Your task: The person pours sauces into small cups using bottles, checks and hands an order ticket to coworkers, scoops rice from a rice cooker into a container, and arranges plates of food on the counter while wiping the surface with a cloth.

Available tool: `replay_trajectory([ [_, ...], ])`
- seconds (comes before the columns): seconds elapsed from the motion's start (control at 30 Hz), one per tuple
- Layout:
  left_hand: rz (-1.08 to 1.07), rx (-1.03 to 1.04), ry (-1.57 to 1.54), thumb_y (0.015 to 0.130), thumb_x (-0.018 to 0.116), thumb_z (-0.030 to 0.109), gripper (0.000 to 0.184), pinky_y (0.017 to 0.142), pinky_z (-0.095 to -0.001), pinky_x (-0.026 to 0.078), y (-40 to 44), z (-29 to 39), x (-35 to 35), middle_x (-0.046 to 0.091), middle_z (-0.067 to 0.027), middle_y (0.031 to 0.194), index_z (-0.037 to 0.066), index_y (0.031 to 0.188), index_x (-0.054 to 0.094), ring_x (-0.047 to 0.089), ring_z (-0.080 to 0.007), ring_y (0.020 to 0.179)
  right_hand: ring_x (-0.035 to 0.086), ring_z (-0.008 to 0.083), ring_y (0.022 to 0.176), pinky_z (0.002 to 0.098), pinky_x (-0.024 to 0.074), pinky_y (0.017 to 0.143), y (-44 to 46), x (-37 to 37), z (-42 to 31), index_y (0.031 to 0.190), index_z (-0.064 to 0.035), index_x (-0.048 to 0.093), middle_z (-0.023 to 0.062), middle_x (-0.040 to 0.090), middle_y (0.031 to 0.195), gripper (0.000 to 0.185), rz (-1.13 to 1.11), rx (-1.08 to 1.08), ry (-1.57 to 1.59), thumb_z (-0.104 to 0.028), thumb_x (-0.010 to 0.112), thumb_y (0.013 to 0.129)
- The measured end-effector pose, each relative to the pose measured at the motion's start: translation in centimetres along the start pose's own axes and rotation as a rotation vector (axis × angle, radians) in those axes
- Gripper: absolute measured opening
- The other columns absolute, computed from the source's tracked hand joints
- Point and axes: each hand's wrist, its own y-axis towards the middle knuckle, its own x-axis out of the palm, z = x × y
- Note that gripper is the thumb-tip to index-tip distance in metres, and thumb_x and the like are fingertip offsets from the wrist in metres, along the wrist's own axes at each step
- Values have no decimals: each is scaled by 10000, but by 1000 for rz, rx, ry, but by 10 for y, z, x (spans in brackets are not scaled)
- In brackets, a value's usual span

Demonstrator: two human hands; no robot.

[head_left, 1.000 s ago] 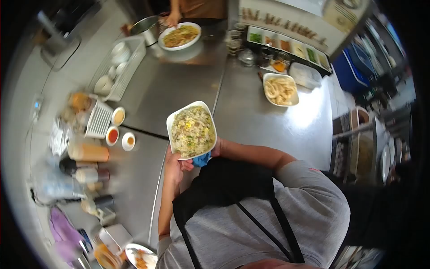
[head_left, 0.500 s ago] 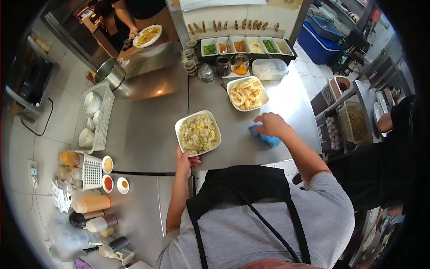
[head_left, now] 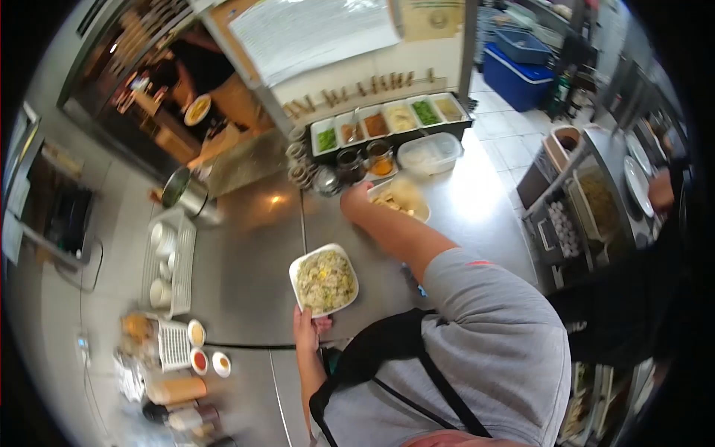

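Note:
A square white bowl of fried rice [head_left: 325, 280] stands on the steel counter. My left hand [head_left: 309, 325] grips its near edge, fingers under the rim. My right hand [head_left: 357, 201] is stretched forward at the left edge of a second white bowl [head_left: 427, 212], which holds pale strips of food [head_left: 401, 195]. The right fingers are blurred and partly hidden, so what they touch is unclear. Just beyond that hand stand a glass jar with a dark filling [head_left: 350, 162] and a jar with orange contents [head_left: 380, 156]. A blue cloth [head_left: 415, 281] shows only in part beneath my right arm.
Along the back runs a rack of topping trays [head_left: 387, 121], with a clear plastic tub [head_left: 430, 153] before it. At left are a metal pot [head_left: 186, 192], a crockery basket [head_left: 182, 261] and small sauce dishes [head_left: 199, 361]. Co-workers stand behind the opening and at right.
My right hand has left the blue cloth and reached forward and left to the second bowl. My left hand stays on the rice bowl. The view has tilted up and turned.

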Motion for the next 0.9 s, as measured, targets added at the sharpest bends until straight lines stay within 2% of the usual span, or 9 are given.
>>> replay_trajectory([
  [0.07,34,-2,-3,839,407,274,365,421,-268,477,-2,-1,2,556,-122,712,74,1135,334,551,-180,485,550,228,939,461,374,770,17,11,-3,967,-102,583,83,582,996,265,110,-85,180,-185,479,738],
  [0.13,54,-11,1,840,407,276,369,430,-269,481,-2,0,0,555,-115,703,79,1143,332,550,-174,487,598,212,765,333,442,593,15,1,-5,834,-55,555,86,608,849,174,272,-277,433,-183,485,739],
  [0.23,51,-48,19,842,403,276,374,437,-264,485,1,-2,-4,553,-107,701,85,1155,327,550,-170,487,569,167,604,302,431,490,9,-4,6,866,-16,519,73,577,758,175,49,-576,1134,-136,518,738],
  [0.33,81,-40,32,844,402,279,333,419,-250,479,0,-1,-2,551,-96,675,87,1113,367,546,-153,473,521,123,517,257,422,460,-15,-9,21,871,-20,463,35,514,681,162,30,-564,1357,-105,524,748],
  [0.43,107,-18,41,844,398,272,292,406,-236,472,-1,-1,4,549,-85,649,77,1061,402,539,-137,456,555,102,578,212,415,476,-44,-17,38,917,-88,448,0,502,713,144,-54,-435,1440,-104,488,779],
  [0.57,125,3,47,846,380,255,268,394,-225,468,-2,0,6,543,-77,635,63,1031,414,534,-129,448,557,89,573,193,421,469,-56,-11,61,939,-71,435,26,526,770,145,-101,-376,1542,-126,462,808],
  [0.7,156,13,71,842,378,256,277,379,-221,467,-3,2,10,538,-74,622,49,1021,423,527,-125,432,536,80,544,182,421,468,-68,-9,83,941,-62,439,19,530,706,143,-118,-324,1555,-156,451,833],
  [0.83,147,6,52,850,375,253,284,380,-224,469,0,3,9,544,-77,623,51,1047,413,530,-129,429,443,48,473,183,365,422,-72,1,97,1045,-32,473,-14,475,644,245,-54,-424,1609,-135,484,823],
  [0.9,160,15,49,848,381,257,291,381,-223,470,-1,1,8,543,-76,620,50,1050,414,529,-128,428,400,44,485,179,351,444,-77,0,103,1092,-23,474,-32,446,634,293,-14,-358,1581,-150,476,828],
])
